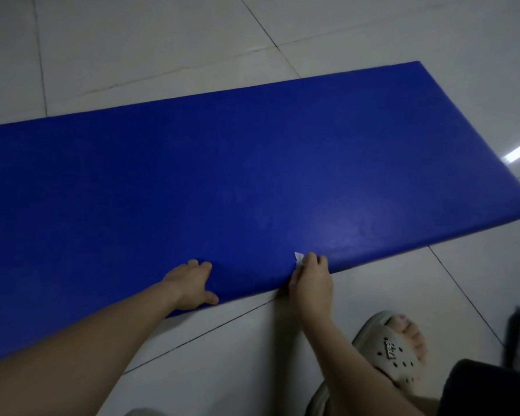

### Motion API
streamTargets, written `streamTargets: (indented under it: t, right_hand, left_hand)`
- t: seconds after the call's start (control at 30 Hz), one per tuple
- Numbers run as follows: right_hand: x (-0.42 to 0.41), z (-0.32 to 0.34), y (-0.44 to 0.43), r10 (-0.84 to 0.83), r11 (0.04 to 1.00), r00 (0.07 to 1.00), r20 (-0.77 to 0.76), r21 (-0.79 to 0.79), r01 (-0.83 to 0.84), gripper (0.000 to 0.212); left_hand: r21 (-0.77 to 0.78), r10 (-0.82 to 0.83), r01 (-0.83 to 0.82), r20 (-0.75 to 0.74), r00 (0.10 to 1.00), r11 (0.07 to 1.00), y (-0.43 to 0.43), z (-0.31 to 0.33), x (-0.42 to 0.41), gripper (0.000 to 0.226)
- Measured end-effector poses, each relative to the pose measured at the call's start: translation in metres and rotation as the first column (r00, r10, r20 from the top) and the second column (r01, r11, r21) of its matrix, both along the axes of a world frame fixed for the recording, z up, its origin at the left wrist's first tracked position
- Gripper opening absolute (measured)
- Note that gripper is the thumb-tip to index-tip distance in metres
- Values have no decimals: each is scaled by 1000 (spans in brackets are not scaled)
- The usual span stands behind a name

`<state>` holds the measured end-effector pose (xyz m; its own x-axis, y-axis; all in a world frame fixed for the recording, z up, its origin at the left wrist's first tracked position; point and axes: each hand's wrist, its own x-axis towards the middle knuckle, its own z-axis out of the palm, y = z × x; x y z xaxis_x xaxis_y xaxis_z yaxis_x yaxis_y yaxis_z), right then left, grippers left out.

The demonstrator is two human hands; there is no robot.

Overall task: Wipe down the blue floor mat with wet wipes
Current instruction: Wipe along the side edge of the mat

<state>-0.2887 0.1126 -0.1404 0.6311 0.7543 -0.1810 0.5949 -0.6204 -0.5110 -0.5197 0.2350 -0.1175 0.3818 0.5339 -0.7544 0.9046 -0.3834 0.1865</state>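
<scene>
Pinched in your right hand (311, 279), fingers curled round it, the wet wipe (297, 258) sits on the near edge of the blue floor mat (252, 175), which lies flat on the tiled floor (132, 55). Judge the mat padded and smooth-skinned: it should give under pressure and may slide, so brace its edge. Your left hand (189, 283) does that, fingers flat on top, thumb against the side, holding nothing. Your sandalled foot (397, 349) stands nearby.
</scene>
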Motion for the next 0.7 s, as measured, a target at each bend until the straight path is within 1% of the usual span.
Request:
streamTargets:
  t: [0.03, 0.1, 0.13, 0.2, 0.27, 0.33, 0.37, 0.4, 0.47, 0.53, 0.6, 0.67, 0.7]
  right_hand:
    - [-12, -1, 1, -27, 1000, 999, -40, 14, 28, 7]
    - [-41, -3, 2, 17, 1000, 995, -96, 26, -14, 9]
    - [-57, -5, 3, 69, 997, 991, -117, 34, -65, 12]
    - [-90, -7, 7, 224, 974, 964, -144, 40, -221, 24]
    - [-107, -4, 10, 397, 917, 908, -135, 18, -398, 32]
    - [-98, 2, 14, 505, 861, 858, -88, -21, -509, 27]
    - [-84, 4, 15, 518, 853, 852, -73, -33, -521, 22]
    - [-67, 5, 14, 501, 863, 863, -58, -43, -504, 19]
    - [-25, 5, 9, 418, 904, 908, -21, -93, -418, 18]
    - [21, 5, -2, 292, 951, 955, 59, -122, -284, 13]
    - [54, 7, -12, 122, 987, 986, 112, -115, -109, 10]
    - [58, 10, -12, -9, 994, 995, 102, -107, 20, 11]
    - [50, 11, -10, -36, 994, 996, 87, -102, 45, 12]
  left_hand:
    - [2, -2, 2, -1, 1000, 1000, 1, -1, 0, 45]
    - [1, -9, 9, -8, 1000, 1000, 1, -1, 0, 46]
    - [3, -17, 17, -16, 1000, 1000, 2, -1, 0, 47]
    - [6, -28, 29, -41, 999, 1000, 2, -1, 1, 52]
    - [14, -42, 43, -58, 997, 999, 2, 0, 4, 56]
    - [11, -34, 34, -58, 998, 999, 2, 1, 5, 56]
    - [4, -26, 27, -54, 998, 1000, 2, 1, 4, 55]
    - [-2, -18, 18, -47, 999, 1000, 2, 1, 3, 52]
    - [-9, -7, 7, -33, 999, 1000, 2, 2, 2, 47]
    - [-9, -19, 19, -35, 999, 1000, 2, 3, 2, 46]
    - [-7, -23, 23, -34, 999, 1000, 2, 2, 3, 47]
    - [0, -22, 22, -35, 999, 1000, 2, 2, 2, 47]
    - [0, -23, 23, -39, 999, 1000, 2, 1, 2, 47]
